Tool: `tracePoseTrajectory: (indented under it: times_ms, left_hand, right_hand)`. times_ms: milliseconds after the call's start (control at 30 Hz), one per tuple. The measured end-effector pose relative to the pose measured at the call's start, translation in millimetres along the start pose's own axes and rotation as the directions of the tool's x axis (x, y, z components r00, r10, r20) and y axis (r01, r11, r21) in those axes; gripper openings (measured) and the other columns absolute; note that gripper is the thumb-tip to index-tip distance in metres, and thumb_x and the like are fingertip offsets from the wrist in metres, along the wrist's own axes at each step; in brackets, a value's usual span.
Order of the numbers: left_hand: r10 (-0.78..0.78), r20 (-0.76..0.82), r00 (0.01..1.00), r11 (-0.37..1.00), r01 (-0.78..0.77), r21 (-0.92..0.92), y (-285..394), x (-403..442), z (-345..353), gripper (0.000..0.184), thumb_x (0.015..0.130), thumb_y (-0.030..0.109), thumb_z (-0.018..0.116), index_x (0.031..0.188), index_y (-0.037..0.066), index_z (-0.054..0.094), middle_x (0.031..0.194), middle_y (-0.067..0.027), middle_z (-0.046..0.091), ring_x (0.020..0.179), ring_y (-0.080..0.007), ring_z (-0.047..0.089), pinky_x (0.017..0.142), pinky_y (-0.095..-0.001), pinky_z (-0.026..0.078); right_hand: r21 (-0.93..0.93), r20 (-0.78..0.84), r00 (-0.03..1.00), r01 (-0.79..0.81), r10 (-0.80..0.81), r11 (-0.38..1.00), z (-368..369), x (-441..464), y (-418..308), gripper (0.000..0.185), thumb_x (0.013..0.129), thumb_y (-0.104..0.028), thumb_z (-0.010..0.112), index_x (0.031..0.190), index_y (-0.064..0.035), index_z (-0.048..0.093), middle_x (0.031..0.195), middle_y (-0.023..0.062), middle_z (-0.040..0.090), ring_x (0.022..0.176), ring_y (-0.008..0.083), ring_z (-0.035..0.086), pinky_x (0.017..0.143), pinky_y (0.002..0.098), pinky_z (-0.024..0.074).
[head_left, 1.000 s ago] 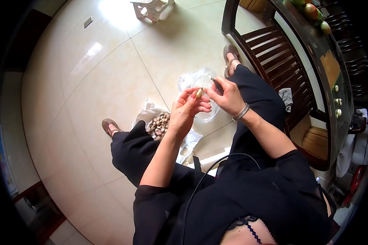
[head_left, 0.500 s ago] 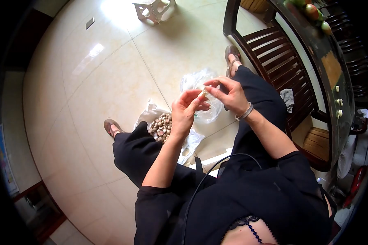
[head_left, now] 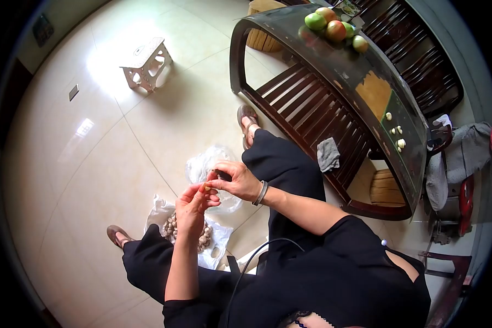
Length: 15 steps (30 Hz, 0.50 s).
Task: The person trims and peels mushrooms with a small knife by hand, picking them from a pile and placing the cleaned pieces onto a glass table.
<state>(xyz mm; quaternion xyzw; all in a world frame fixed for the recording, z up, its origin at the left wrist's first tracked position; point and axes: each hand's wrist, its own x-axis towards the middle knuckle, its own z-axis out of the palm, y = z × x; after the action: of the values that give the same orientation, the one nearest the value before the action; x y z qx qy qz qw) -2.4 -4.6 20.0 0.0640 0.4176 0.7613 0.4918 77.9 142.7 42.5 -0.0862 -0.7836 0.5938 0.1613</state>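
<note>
Between my fingertips is a small pale clove-like piece (head_left: 207, 188). My left hand (head_left: 191, 208) pinches it between thumb and forefinger, its other fingers loosely curled. My right hand (head_left: 235, 181) touches the piece from the right and is closed around a small dark-handled tool (head_left: 222, 175); its blade is too small to make out. Behind my hands a clear plastic bag (head_left: 199, 160) lies on the floor. Below my left hand, a white bag (head_left: 220, 238) holds several small brownish bulbs (head_left: 204, 241), partly hidden by my forearm.
A dark glass-topped table (head_left: 369, 123) at the right bears green-red fruits (head_left: 335, 31) and several pale pieces (head_left: 401, 143). A grey cloth (head_left: 328, 154) lies on the slatted wooden shelf (head_left: 306, 109). A white stool (head_left: 146, 65) stands at the upper left.
The view has swung right, bringing more of the table and the whole stool into sight. My hands remain together, and the dark tool shows again in my right hand.
</note>
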Motion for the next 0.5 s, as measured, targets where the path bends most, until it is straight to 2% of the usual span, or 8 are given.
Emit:
tracePoseTrajectory:
  times_ms: [200,267,500]
  left_hand:
    - [-0.022,0.008,1.0,1.0,0.022,0.002,-0.9,0.3,-2.4,0.019,0.086,0.009,0.05,0.1,-0.004,0.054,0.084,-0.0139,0.06,0.071,-0.0186,0.06,0.064,-0.0281,0.053]
    - [-0.024,-0.013,1.0,1.0,0.024,-0.01,-1.0,0.6,-0.5,0.019,0.086,0.009,0.051,0.098,-0.005,0.054,0.083,-0.0143,0.06,0.069,-0.0188,0.06,0.063,-0.0282,0.053]
    - [-0.029,-0.04,0.999,0.998,0.026,-0.06,-2.5,0.5,-2.5,0.02,0.085,0.008,0.052,0.098,-0.006,0.054,0.084,-0.0151,0.06,0.07,-0.0192,0.061,0.065,-0.029,0.053]
  right_hand:
    - [-0.115,-0.041,0.998,0.035,-0.04,0.993,5.6,-1.5,8.6,0.016,0.078,-0.013,0.062,0.079,0.0006,0.055,0.073,0.0093,0.055,0.066,0.0173,0.056,0.06,0.0263,0.0444]
    - [-0.182,-0.054,0.996,0.058,-0.069,0.982,6.9,-1.8,9.6,0.017,0.08,-0.015,0.059,0.082,0.0008,0.053,0.073,0.0105,0.055,0.066,0.0211,0.057,0.06,0.0285,0.0447]
    - [-0.193,-0.086,0.996,0.0,-0.017,0.981,8.9,-3.4,12.1,0.018,0.082,-0.015,0.057,0.084,0.001,0.051,0.074,0.0129,0.056,0.066,0.0257,0.057,0.061,0.0307,0.0447]
